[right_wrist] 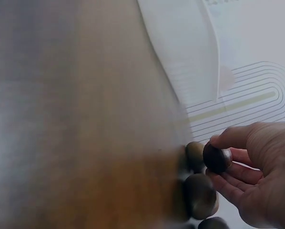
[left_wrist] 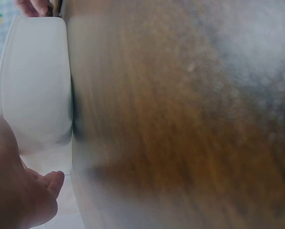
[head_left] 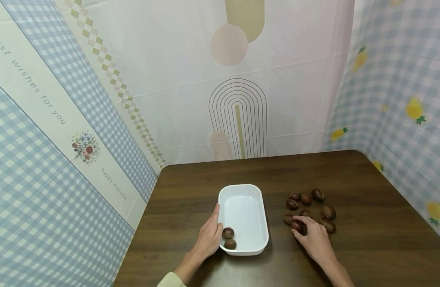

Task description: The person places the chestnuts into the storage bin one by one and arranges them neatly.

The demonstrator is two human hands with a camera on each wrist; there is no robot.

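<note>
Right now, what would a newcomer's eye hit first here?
The white dish on the dark table, two brown nuts in its near left corner and the left hand touching its left side. Then the right hand, to the dish's right, pinching a nut among a loose cluster.

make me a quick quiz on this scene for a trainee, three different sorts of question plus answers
1. How many brown nuts show inside the white dish?
2. True or false: the left hand is well away from the dish.
3. What is the right hand holding?

Key:
1. Two, both at the end of the dish nearest the person.
2. False; it touches the dish's side.
3. A single nut, between thumb and fingers.
</note>
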